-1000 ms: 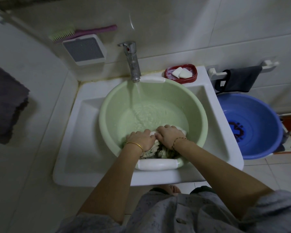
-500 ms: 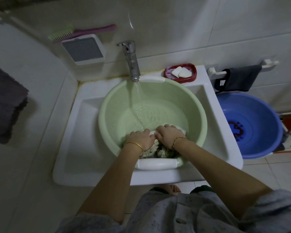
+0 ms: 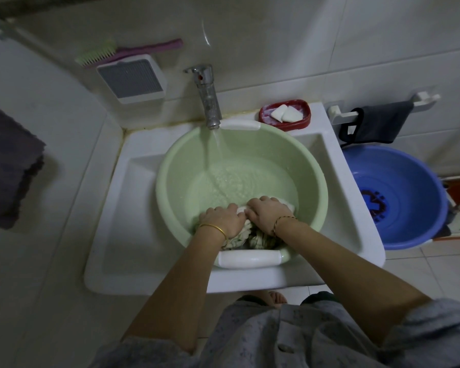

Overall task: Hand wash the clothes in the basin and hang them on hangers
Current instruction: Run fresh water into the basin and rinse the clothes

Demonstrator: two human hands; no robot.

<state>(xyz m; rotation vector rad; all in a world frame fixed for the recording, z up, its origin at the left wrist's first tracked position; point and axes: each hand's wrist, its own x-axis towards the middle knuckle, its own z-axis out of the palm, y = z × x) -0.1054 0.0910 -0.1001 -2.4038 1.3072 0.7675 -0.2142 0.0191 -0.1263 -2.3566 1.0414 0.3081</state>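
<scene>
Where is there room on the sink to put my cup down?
The bare sink floor left of the green basin is free. The back right corner holds the red soap dish. The basin's near side is crowded with both hands and cloth.

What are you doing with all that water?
A person is washing clothes by hand. The left hand and right hand both grip a bunched wet cloth at the near side of the green basin, which sits in the white sink. The tap is running water into the basin.
</scene>
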